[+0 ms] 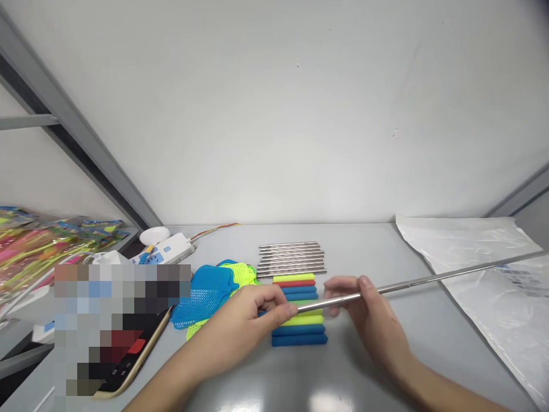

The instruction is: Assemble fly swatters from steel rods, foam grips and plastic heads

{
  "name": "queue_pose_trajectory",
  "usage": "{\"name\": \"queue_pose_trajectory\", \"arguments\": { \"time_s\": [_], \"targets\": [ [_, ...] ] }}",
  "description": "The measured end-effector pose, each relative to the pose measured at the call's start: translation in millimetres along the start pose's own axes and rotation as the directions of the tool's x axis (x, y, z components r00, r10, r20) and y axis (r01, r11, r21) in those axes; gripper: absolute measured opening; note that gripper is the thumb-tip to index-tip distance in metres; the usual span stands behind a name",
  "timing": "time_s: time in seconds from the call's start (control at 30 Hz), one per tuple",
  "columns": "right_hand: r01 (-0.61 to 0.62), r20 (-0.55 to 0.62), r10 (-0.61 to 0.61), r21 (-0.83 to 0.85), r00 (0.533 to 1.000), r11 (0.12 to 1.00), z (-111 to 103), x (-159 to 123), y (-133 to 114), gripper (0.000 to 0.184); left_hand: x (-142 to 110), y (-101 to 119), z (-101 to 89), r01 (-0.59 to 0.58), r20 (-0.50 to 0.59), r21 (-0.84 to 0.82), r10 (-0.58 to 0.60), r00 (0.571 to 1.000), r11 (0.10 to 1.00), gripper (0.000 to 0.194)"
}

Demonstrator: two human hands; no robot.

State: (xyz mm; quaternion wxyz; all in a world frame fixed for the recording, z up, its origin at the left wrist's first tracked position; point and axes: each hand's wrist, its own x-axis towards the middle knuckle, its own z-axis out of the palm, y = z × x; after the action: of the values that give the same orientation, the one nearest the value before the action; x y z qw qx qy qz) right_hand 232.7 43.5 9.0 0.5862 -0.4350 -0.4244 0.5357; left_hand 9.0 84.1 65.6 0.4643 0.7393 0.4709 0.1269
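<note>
A long, thin telescopic metal rod point(412, 283) stretches from the middle of the table to the right edge of the view, sloping up to the right. My left hand point(261, 317) is closed around its thicker left end, with thumb and fingers pinching it. A bit of blue shows by those fingers; whether it is held or lying behind is unclear. Farther along, my right hand point(369, 312) grips the rod between thumb and fingers. Below both hands lies a row of coloured handle sleeves point(299, 340) in blue, yellow, green and red. Left of them are blue and yellow mesh fly swatter heads point(208, 292).
Behind the sleeves, several short metal rods point(291, 258) lie side by side. A phone point(128, 366), partly pixelated, and a white power strip point(171, 247) are on the left. Bagged colourful items point(38, 246) fill the far left. A plastic bag point(467, 246) covers the right side.
</note>
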Motion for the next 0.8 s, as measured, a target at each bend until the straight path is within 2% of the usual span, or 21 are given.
{"name": "queue_pose_trajectory", "arguments": {
  "time_s": [0.07, 0.1, 0.17, 0.23, 0.3, 0.4, 0.5, 0.57, 0.6, 0.7, 0.77, 0.8],
  "targets": [
    [0.023, 0.038, -0.023, 0.004, 0.999, 1.000, -5, 3, -4, 0.048, 0, 0, 0.2, -0.020, -0.013, -0.001, 0.020, 1.000, 1.000, 0.042],
    [0.053, 0.003, -0.053, 0.019, 0.999, 0.998, -11, 8, -9, 0.048, -1, 0, -1.1, -0.033, -0.025, 0.001, 0.033, 0.999, 0.999, 0.041],
    [0.125, -0.161, -0.111, 0.081, 0.981, 0.989, -26, 19, -21, 0.049, -2, 0, -4.9, -0.051, -0.052, 0.018, 0.052, 0.997, 0.999, 0.039],
    [0.181, -0.357, -0.120, 0.143, 0.926, 0.973, -44, 32, -34, 0.046, -3, -1, -9.4, -0.055, -0.081, 0.055, 0.059, 0.995, 0.997, 0.037],
    [0.217, -0.475, -0.111, 0.174, 0.873, 0.961, -58, 41, -44, 0.040, -3, -2, -13.0, -0.049, -0.104, 0.096, 0.059, 0.993, 0.994, 0.035],
    [0.235, -0.518, -0.103, 0.196, 0.849, 0.952, -66, 46, -51, 0.034, -2, -4, -14.2, -0.040, -0.117, 0.122, 0.055, 0.992, 0.992, 0.036],
    [0.210, -0.531, -0.084, 0.182, 0.843, 0.961, -54, 38, -47, 0.036, -1, -4, -6.7, -0.043, -0.118, 0.106, 0.055, 0.992, 0.993, 0.036],
    [0.177, -0.498, -0.083, 0.145, 0.863, 0.974, -37, 26, -38, 0.041, 0, -3, 2.9, -0.057, -0.111, 0.094, 0.068, 0.992, 0.994, 0.037],
    [0.154, -0.449, -0.084, 0.122, 0.890, 0.980, -27, 19, -33, 0.043, 0, -2, 8.1, -0.069, -0.099, 0.087, 0.078, 0.992, 0.994, 0.038],
    [0.091, -0.197, -0.073, 0.088, 0.978, 0.992, -3, 1, -18, 0.048, 0, 0, 18.4, -0.094, -0.064, 0.060, 0.098, 0.993, 0.994, 0.037],
    [0.050, -0.053, -0.047, 0.069, 0.998, 0.996, 2, -1, -13, 0.049, 0, 0, 16.9, -0.092, -0.071, 0.054, 0.096, 0.993, 0.994, 0.036],
    [0.030, -0.017, -0.029, 0.062, 0.999, 0.998, 0, 1, -13, 0.048, 0, 0, 13.6, -0.087, -0.083, 0.062, 0.092, 0.992, 0.994, 0.035]
  ]
}}
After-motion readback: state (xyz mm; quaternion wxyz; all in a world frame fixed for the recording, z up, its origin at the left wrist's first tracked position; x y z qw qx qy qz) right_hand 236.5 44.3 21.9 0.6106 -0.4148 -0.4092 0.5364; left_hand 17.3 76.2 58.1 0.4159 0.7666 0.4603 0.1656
